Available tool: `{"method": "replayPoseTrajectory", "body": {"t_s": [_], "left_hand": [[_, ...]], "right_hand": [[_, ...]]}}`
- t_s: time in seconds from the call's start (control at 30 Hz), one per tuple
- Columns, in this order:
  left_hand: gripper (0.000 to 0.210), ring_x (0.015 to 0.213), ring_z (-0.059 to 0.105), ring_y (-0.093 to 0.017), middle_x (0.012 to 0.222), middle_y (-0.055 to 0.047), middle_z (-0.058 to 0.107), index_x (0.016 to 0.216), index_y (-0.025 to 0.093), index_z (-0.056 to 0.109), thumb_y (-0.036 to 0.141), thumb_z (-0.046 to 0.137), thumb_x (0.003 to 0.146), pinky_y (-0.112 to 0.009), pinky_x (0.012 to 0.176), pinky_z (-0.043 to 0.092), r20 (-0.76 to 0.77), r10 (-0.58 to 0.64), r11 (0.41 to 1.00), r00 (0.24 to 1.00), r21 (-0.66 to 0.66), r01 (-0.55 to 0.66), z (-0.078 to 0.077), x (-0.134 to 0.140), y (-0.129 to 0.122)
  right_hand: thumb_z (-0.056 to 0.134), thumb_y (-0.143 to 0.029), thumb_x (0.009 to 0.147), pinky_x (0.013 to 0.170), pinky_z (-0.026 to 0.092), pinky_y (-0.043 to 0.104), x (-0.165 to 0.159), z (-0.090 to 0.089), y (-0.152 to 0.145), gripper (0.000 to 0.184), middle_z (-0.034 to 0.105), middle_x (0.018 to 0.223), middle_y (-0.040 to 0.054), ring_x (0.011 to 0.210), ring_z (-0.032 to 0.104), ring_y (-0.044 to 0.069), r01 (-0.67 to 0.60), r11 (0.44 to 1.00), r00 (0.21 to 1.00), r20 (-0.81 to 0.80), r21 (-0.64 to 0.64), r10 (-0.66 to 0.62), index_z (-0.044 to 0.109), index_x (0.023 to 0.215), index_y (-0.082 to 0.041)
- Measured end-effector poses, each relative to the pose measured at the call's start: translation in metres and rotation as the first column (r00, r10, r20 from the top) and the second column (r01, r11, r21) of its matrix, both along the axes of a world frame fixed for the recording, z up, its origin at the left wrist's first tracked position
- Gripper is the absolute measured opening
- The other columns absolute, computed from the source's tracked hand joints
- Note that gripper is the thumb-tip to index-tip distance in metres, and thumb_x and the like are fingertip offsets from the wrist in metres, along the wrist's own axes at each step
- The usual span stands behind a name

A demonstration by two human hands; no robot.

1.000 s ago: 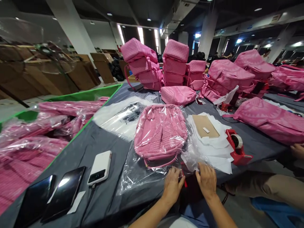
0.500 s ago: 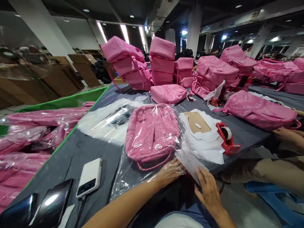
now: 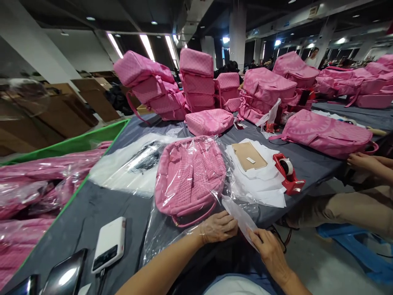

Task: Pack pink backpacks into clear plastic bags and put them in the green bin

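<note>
A pink backpack (image 3: pixel 190 176) lies inside a clear plastic bag (image 3: pixel 150 235) on the grey-covered table, its straps side up. My left hand (image 3: pixel 219 226) is at the bag's near right edge, by the backpack's handle loop. Its fingers are curled together on the clear plastic. A thin whitish translucent sheet (image 3: pixel 241 217) slants down between my two hands. My right hand (image 3: pixel 267 250) pinches the lower end of that sheet between thumb and fingers. Whether the sheet is loose paper or part of the bag, I cannot tell.
Right of the backpack are white paper sheets (image 3: pixel 270 188), brown card (image 3: pixel 249 155) and a red tape dispenser (image 3: pixel 288 174). Pink backpacks (image 3: pixel 196 82) are stacked behind. A green-edged bin (image 3: pixel 70 141) holds bagged ones. A power bank (image 3: pixel 109 244) lies left. A co-worker's hand (image 3: pixel 365 162) touches another backpack.
My right fingers have closed on the sheet's lower end, and my left fingers have curled in. The whole view has shifted a little as the head turned.
</note>
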State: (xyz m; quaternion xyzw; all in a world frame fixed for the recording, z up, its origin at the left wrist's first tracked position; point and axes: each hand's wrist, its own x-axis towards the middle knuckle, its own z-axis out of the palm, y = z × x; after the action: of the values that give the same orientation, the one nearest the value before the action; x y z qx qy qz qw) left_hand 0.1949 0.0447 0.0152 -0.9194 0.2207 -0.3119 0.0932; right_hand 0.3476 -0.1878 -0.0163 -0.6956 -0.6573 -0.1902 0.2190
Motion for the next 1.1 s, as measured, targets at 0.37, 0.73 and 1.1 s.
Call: {"method": "replayPoseTrajectory", "body": {"t_s": [0.37,0.73,1.1], "left_hand": [[0.015,0.089,0.061,-0.020,0.101,-0.010,0.069,0.099,0.015,0.068,0.022,0.055,0.101,-0.034,0.076,0.047,-0.382,-0.033,0.995,0.923,0.077,0.068,0.015,0.021,-0.006],[0.025,0.081,0.064,-0.018,0.103,-0.006,0.074,0.122,0.018,0.063,0.015,0.046,0.103,-0.032,0.079,0.053,-0.194,-0.001,0.996,0.981,-0.091,-0.017,0.044,-0.002,-0.002],[0.033,0.118,0.069,-0.020,0.124,-0.011,0.074,0.134,0.019,0.058,0.014,0.043,0.105,-0.035,0.108,0.054,-0.157,-0.040,0.987,0.987,-0.161,0.014,0.050,-0.015,-0.002]], "right_hand": [[0.039,0.010,0.077,0.064,0.051,0.030,-0.020,-0.005,-0.015,0.074,0.062,0.088,0.0055,0.071,0.058,0.019,0.017,1.000,0.999,-0.046,0.001,-0.017,0.055,0.143,-0.019],[0.040,-0.008,0.098,0.062,0.050,0.031,-0.025,-0.006,-0.012,0.033,0.067,0.074,0.0039,0.065,0.061,0.018,-0.123,0.973,0.988,-0.066,0.195,0.138,0.067,0.115,-0.018],[0.051,-0.029,0.102,0.086,0.059,0.043,0.038,0.060,0.052,0.040,0.069,0.118,0.0137,0.108,0.068,0.028,-0.022,0.976,1.000,-0.009,0.218,0.025,0.059,0.140,-0.024]]}}
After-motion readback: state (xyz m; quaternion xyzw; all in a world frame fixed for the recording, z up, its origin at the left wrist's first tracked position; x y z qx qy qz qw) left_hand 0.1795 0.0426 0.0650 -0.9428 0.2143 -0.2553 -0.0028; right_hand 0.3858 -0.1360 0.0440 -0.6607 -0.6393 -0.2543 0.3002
